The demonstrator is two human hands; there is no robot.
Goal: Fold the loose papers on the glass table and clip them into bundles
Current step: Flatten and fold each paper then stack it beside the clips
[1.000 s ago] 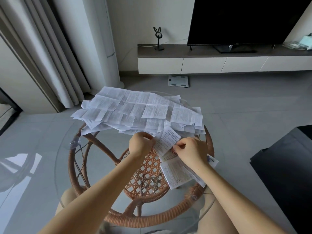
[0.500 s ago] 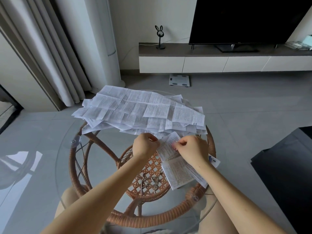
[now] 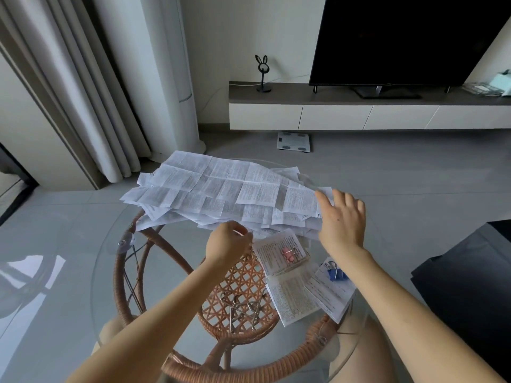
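Loose papers (image 3: 221, 194): printed, creased sheets, heaped in an overlapping pile across the far half of the round glass table (image 3: 105, 261), some corners hanging past the rim.

Bundle, first (image 3: 272, 255): folded papers lay flat on the glass just in front of the pile, fastened with a pink clip (image 3: 287, 251).

Bundle, second (image 3: 329, 297): folded papers lay at the near right of the table, fastened with a blue clip (image 3: 336, 273). A further folded sheet (image 3: 293, 297) lay between and partly under the two bundles.

Left hand (image 3: 228, 244): it sat at the near edge of the pile, just beside the first bundle. Its fingers were curled together toward the palm, with nothing plainly held.

Right hand (image 3: 341, 217): it was palm down over the right end of the pile. Its fingers were straight and spread apart, the tips reaching the edge of the topmost sheets.

Rattan frame (image 3: 121, 277): this was seen through the glass, with a woven lower shelf (image 3: 243, 277) carrying some metal wire pieces (image 3: 240, 308) (their kind could not be made out).

Background: a dark television (image 3: 401, 37) stood on a low cabinet (image 3: 359, 114), a scale (image 3: 293, 140) lay on the floor, and curtains (image 3: 83, 92) hung at the left.
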